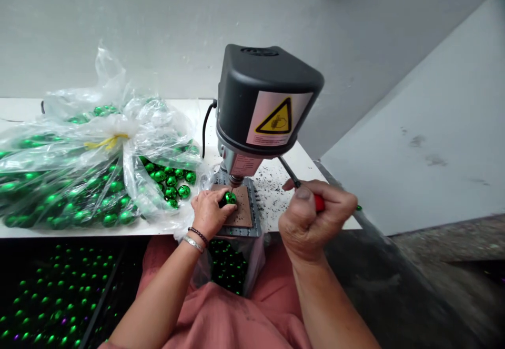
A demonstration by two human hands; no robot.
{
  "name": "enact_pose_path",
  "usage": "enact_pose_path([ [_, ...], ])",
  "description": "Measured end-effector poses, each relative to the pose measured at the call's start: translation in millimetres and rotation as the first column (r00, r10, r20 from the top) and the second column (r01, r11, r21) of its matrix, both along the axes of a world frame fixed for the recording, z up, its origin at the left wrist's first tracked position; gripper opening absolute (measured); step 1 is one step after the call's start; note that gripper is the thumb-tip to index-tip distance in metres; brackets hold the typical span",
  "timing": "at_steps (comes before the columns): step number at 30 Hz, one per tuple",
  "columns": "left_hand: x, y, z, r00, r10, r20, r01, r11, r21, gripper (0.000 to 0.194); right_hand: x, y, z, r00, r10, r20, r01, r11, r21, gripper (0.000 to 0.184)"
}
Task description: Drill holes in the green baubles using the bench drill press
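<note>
My left hand [211, 213] is closed over a shiny green ball [229, 198], with the fingers curved around the ball's left side, pressing it onto a brown pad [242, 208]. The pad lies on the grey metal base [256, 217] of a bench drill [260, 88]. The ball sits just below the drill's spindle tip [235, 180]; contact between them cannot be confirmed from this view.

My right hand [311, 217] is closed in a fist around the red handle of a slim-shafted tool [319, 202]. The shaft angles up and to the left, toward the drill head, and is clear of the ball.

Status: one ball is in position under the spindle. Whether it has been worked cannot be determined, as my fingers and the spindle hide part of it.

Stock: left of my left hand, a clear plastic bag [74, 143] with a yellow tie [106, 140] holds many green balls, and a loose group lies at its open side. Below my hands, a second bag [228, 265] holds more. Further left and below, a black bin [51, 291] holds many others.

Dark shavings [272, 196] speckle the white worktop [307, 167] right of the base.
</note>
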State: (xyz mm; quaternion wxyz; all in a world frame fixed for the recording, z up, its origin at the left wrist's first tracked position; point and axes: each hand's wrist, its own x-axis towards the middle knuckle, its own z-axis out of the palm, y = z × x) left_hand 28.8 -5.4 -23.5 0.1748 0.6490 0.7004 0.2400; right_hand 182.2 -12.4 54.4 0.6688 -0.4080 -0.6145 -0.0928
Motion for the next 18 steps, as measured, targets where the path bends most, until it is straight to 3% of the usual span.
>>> enact_pose_path([
  [8, 0.2, -0.9, 2.9, 1.000, 0.005, -0.024, -0.005, 1.000, -0.013, 0.039, 1.3, -2.3, -22.6, 0.987, 0.157, -0.029, -0.160, 0.976, -0.150, 0.007],
  [10, 0.0, -0.7, 2.8, 1.000, 0.002, -0.021, -0.002, 1.000, -0.007, 0.041, 1.8, -1.4, -17.7, 0.994, 0.107, -0.012, -0.108, 0.988, -0.108, 0.009],
  [14, -0.4, 0.3, 1.7, 1.000, 0.012, 0.002, -0.012, 1.000, 0.005, 0.043, 2.9, 14.0, 26.0, 0.997, -0.071, -0.026, 0.072, 0.997, 0.022, 0.007],
  [16, -0.7, -1.1, 1.2, 1.000, -0.002, 0.031, 0.001, 1.000, 0.020, 0.042, 4.1, 30.3, 54.6, 0.997, -0.072, -0.015, 0.071, 0.997, -0.035, 0.011],
  [18, -1.6, -5.5, 1.4, 0.995, -0.018, 0.093, 0.014, 0.999, 0.043, 0.039, 6.0, 49.6, 76.9, 0.999, 0.033, -0.036, -0.040, 0.978, -0.207, 0.018],
])
